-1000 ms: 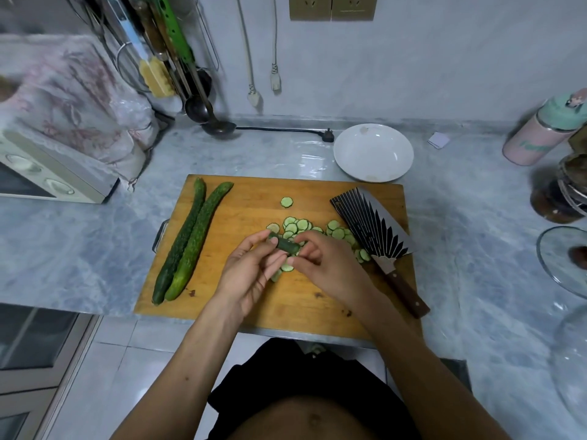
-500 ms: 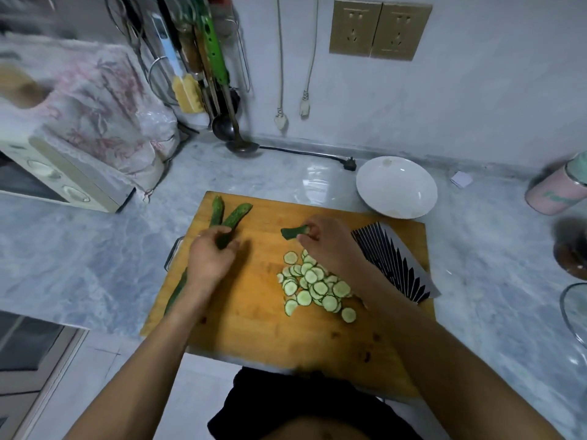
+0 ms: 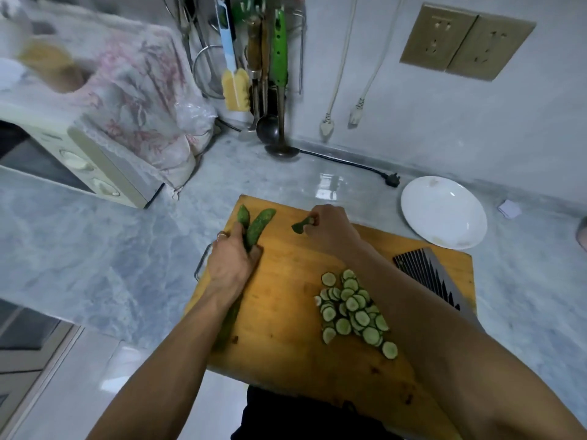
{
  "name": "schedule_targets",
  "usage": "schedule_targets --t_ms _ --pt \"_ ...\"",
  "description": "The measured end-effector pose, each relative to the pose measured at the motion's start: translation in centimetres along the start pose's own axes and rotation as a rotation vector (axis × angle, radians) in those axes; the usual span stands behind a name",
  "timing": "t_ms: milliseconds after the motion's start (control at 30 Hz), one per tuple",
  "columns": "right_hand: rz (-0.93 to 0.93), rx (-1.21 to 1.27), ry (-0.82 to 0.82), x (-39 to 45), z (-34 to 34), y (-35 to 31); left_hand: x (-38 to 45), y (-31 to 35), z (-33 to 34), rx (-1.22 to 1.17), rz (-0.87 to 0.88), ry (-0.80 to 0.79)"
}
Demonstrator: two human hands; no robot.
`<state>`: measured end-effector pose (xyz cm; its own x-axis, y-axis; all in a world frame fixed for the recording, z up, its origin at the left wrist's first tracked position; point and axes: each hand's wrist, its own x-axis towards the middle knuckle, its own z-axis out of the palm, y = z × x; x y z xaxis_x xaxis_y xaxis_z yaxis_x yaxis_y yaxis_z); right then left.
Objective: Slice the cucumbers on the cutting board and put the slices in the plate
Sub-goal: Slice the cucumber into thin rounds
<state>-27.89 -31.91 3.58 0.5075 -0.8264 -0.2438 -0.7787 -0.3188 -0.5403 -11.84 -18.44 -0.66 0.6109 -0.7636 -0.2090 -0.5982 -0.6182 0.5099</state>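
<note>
Left hand (image 3: 232, 258) grasping two whole cucumbers (image 3: 259, 225) at cutting board's (image 3: 286, 350) left edge, right hand (image 3: 330, 230) pinching a cucumber end (image 3: 301, 224) — slices (image 3: 352, 309) heaped mid-board, knife (image 3: 428, 277) beside, empty plate (image 3: 443, 212) on bench (image 3: 111, 249).

My left hand (image 3: 233, 260) lies palm down, its fingers curled round one of the whole cucumbers (image 3: 258, 227), a ring on one finger. My left forearm runs straight back toward me. My right hand (image 3: 330, 231) reaches further forward, knuckles up, pinching a small cucumber end (image 3: 301, 224) between thumb and fingertips. My right forearm stretches diagonally from the lower right.
</note>
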Motion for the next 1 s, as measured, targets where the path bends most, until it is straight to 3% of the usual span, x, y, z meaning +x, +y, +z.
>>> schedule_targets --t_ms 133,467,733,1000 --pt "-0.011 -0.006 0.000 2.0 0.4 -1.1 -1.5 -2.2 -1.7 -0.122 -0.149 0.107" --pt "-0.184 -0.140 -0.125 7.9 4.0 -8.2 -3.9 -3.5 -1.2 -0.229 -0.241 0.164" --pt "-0.210 -0.241 -0.176 9.3 6.0 -9.1 -5.0 -3.5 -0.4 -0.228 -0.174 0.195" --pt "-0.093 -0.118 -0.169 6.3 1.9 -4.2 -5.7 -2.7 0.0 -0.048 -0.030 0.052"
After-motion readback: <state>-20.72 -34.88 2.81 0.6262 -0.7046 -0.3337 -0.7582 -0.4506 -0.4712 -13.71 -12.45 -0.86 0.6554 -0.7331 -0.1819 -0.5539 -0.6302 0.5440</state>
